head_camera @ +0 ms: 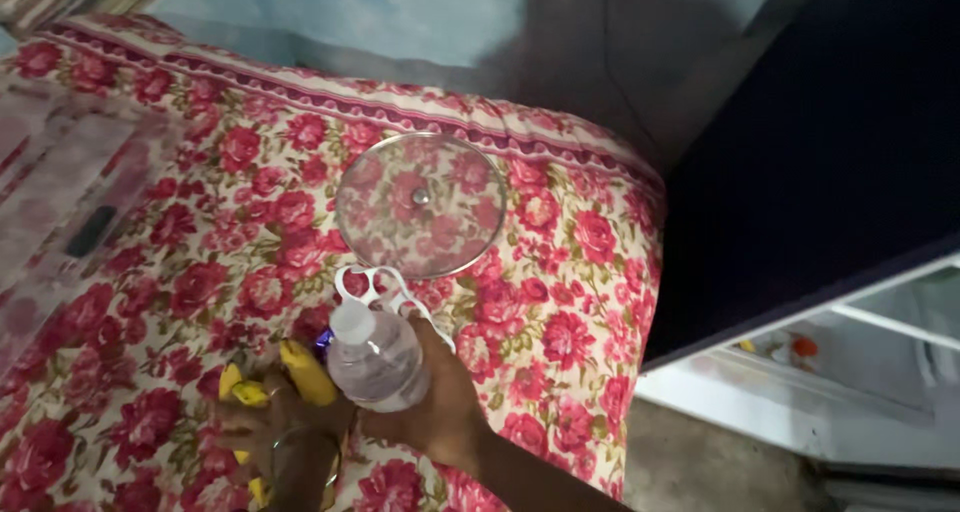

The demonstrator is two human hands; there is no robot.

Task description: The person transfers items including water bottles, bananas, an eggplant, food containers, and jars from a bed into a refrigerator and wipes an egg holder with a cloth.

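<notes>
**Holding a bottle and bananas over the flowered bed**

Standing over the bed [560,302], the person has both hands low in the view, close together. The right hand [440,402] is wrapped around a small clear bottle [378,364], its fingers closed round the far side of the body, so the grip is shut on it. The bottle tilts with its white cap [352,321] pointing up and away from the wrist, toward the middle of the bed. A white plastic handle [375,284] of looped rings sticks out just past the cap.

The left hand [270,422] sits just beside the bottle, on its left, with fingers curled around yellow bananas [305,372]; that grip is closed on them too. A bangle [300,462] circles the left wrist. One banana touches, or nearly touches, the bottle's side.

Beyond the bottle, just past the handle, a round glass lid [420,204] with a small central knob lies flat on the rose-patterned sheet. To the right an open fridge [880,372] stands, its dark door [820,142] swung out beside the bed.
</notes>
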